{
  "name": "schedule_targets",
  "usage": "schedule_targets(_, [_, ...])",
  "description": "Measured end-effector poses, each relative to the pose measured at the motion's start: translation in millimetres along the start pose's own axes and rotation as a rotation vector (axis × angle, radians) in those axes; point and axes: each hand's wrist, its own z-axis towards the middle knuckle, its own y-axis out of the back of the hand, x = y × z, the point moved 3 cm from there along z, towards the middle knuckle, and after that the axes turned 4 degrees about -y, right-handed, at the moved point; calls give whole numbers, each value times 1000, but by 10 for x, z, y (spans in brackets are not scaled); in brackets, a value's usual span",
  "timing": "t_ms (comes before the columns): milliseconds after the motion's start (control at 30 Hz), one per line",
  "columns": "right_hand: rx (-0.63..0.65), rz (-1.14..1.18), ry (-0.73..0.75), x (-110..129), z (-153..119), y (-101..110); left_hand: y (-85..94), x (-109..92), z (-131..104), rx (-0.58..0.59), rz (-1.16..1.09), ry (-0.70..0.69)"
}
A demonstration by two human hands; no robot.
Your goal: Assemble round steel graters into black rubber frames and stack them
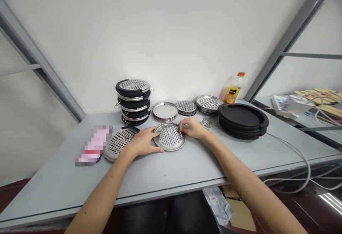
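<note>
Metal grater (169, 137) lies flat — round, patterned face up.

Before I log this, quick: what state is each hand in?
Left hand: open at the left edge of the grater disc.
Right hand: curled at its right edge; its grip cannot be told.
</note>
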Motion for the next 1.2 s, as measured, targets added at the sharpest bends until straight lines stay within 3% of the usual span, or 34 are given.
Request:
schedule_targets(600, [-66, 91, 0, 29, 44, -104, 34, -29, 6, -22, -13, -14])
schedule_targets(967, [-174, 93, 88, 115, 31, -12, 62, -87, -4, -78, -74, -22])
schedule_targets(1200, [-132, 62, 95, 113, 45, -60, 45, -60, 4, -102, -104, -19])
